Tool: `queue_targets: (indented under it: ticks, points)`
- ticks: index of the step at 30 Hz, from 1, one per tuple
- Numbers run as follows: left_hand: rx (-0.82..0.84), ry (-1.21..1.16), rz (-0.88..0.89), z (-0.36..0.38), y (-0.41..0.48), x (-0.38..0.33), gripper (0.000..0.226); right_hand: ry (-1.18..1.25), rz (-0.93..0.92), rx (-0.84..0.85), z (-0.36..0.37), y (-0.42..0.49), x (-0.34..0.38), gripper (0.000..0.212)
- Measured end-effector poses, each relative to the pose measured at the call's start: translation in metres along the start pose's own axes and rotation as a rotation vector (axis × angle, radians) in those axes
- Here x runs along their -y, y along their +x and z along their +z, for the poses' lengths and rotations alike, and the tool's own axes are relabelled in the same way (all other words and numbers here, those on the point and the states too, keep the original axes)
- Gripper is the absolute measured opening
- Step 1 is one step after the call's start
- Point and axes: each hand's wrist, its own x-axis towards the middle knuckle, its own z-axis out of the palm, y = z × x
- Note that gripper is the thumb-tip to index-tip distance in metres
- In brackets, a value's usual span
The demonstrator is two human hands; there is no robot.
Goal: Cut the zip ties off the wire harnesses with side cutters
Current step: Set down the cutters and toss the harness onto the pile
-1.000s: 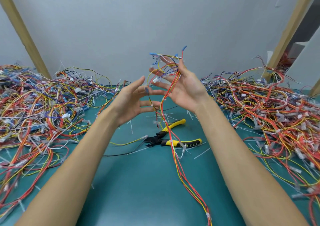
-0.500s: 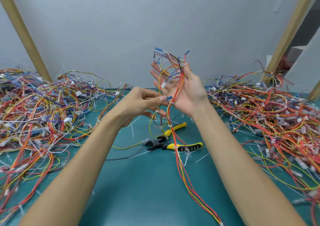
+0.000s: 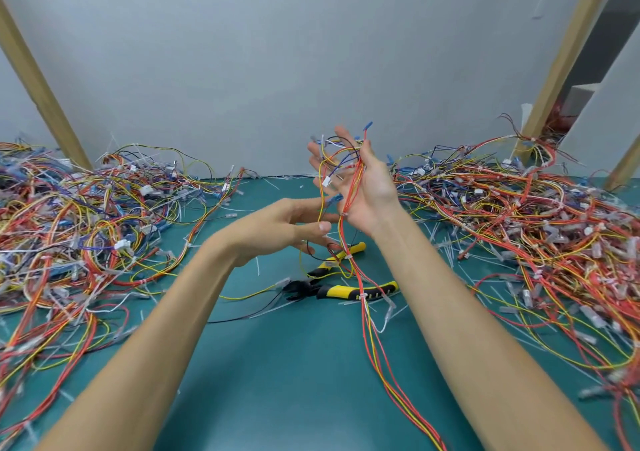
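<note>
My right hand (image 3: 369, 187) is raised above the table and grips a wire harness (image 3: 372, 343) of red, orange and yellow wires near its top end. Blue terminals and a white connector stick out between its fingers. The harness hangs down and trails toward me over the mat, with white zip ties (image 3: 363, 295) still around it. My left hand (image 3: 277, 229) hovers just left of the bundle, fingers spread, touching loose strands without a clear grip. Yellow-and-black side cutters (image 3: 341, 286) lie on the mat under the hands, nobody holding them.
A big tangle of wire harnesses (image 3: 79, 236) covers the table's left side and another pile (image 3: 533, 229) covers the right. Cut zip-tie bits litter the teal mat (image 3: 287, 374). Wooden posts (image 3: 38, 83) stand at the back left and back right against a grey wall.
My left hand has let go of its pinch on the strands and spread its fingers. Both hands and the harness have dropped slightly lower.
</note>
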Motion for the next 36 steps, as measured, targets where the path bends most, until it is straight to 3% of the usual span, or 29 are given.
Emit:
queue_targets:
  ticks: [16, 19, 23, 36]
  points:
    - [0.007, -0.255, 0.018, -0.005, 0.002, 0.02, 0.033, 0.031, 0.02, -0.03, 0.0, 0.0, -0.004, 0.048]
    - [-0.014, -0.324, 0.0, -0.004, 0.004, 0.025, 0.042, 0.037, 0.03, -0.029, 0.0, -0.001, -0.005, 0.048]
    - [-0.151, -0.347, -0.02, 0.003, 0.01, 0.03, 0.031, 0.014, 0.04, -0.028, 0.001, -0.001, -0.006, 0.047]
    - [-0.559, -0.073, 0.022, 0.017, 0.02, 0.04, 0.003, -0.081, 0.156, 0.009, 0.016, -0.005, -0.021, 0.046]
